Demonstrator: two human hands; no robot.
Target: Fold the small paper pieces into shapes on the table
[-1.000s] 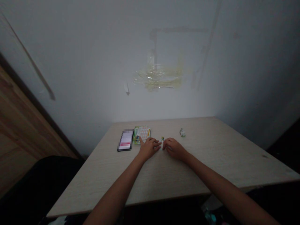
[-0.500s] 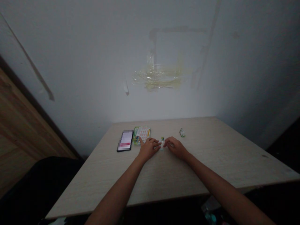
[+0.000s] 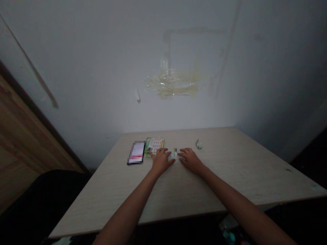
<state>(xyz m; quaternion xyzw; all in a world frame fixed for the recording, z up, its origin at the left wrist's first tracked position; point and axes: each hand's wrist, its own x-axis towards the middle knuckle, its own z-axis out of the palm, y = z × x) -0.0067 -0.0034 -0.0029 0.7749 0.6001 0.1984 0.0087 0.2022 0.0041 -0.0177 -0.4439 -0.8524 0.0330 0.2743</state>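
Observation:
A small white strip with a green and yellow end [image 3: 175, 155] lies on the table between my two hands; its exact kind is too small to make out. My left hand [image 3: 162, 161] rests just left of it, fingers apart, with the thumb tip at or close to the strip's edge. On the other side, my right hand [image 3: 189, 160] has its fingers spread and bent, the tips just beside the strip. Neither hand grips anything. Behind my left hand is a flat green and white printed packet [image 3: 154, 144], partly covered by the fingers.
A phone [image 3: 136, 152] with a lit, blurred screen lies left of the packet. Toward the back right sits a crumpled green and white wrapper [image 3: 198, 144]. The pale wooden table [image 3: 122, 194] meets a wall [image 3: 102, 68] with old tape on it.
Both hands have opened their fingers and drawn slightly apart, so more of the strip shows between them. The phone, packet and wrapper stay where they were.

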